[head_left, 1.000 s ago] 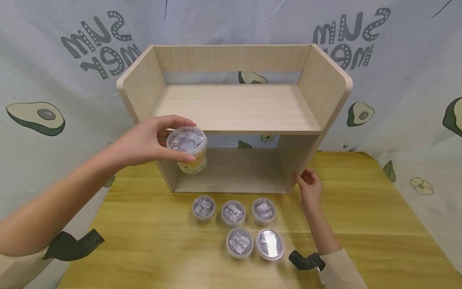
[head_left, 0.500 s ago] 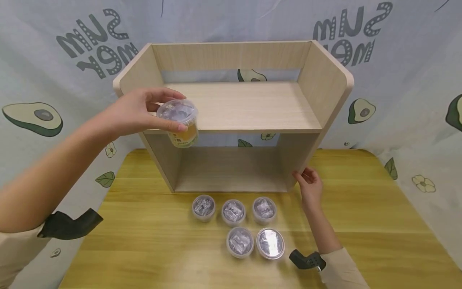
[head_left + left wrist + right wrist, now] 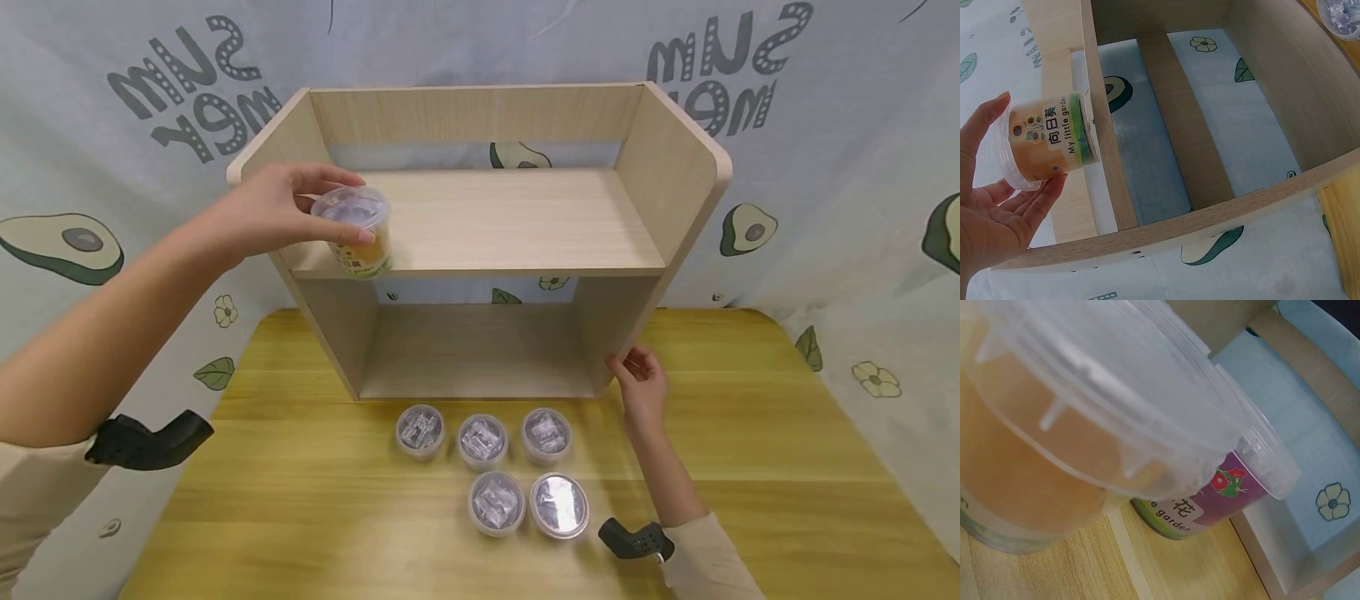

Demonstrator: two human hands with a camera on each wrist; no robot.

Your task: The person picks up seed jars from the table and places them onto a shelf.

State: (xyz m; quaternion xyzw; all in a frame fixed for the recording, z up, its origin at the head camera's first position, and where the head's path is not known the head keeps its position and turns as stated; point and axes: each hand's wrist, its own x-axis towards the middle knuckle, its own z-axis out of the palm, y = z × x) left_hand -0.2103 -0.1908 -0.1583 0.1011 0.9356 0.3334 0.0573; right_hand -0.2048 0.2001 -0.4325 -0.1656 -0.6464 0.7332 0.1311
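My left hand [image 3: 277, 208] grips a clear plastic cup [image 3: 363, 242] around its lidded top, thumb in front and fingers behind. The left wrist view shows its orange label [image 3: 1038, 134] with sunflowers and "My little garden". The cup's base is right at the front edge of the upper board [image 3: 495, 221], at the left end of the wooden shelf unit [image 3: 525, 272]. My right hand [image 3: 643, 387] holds the front lower edge of the unit's right side panel, fingers curled; it is out of sight in the right wrist view.
Several lidded cups stand on the wooden table [image 3: 300, 500] before the shelf, among them a front right cup [image 3: 559, 506] with a shiny lid. In the right wrist view, a purple-labelled cup [image 3: 1222, 494] stands behind a nearer cup [image 3: 1072, 437]. A printed cloth [image 3: 465, 42] hangs behind.
My left hand has raised the cup from in front of the lower compartment to the upper board's front edge, moving slightly left. The right hand has stayed at the side panel.
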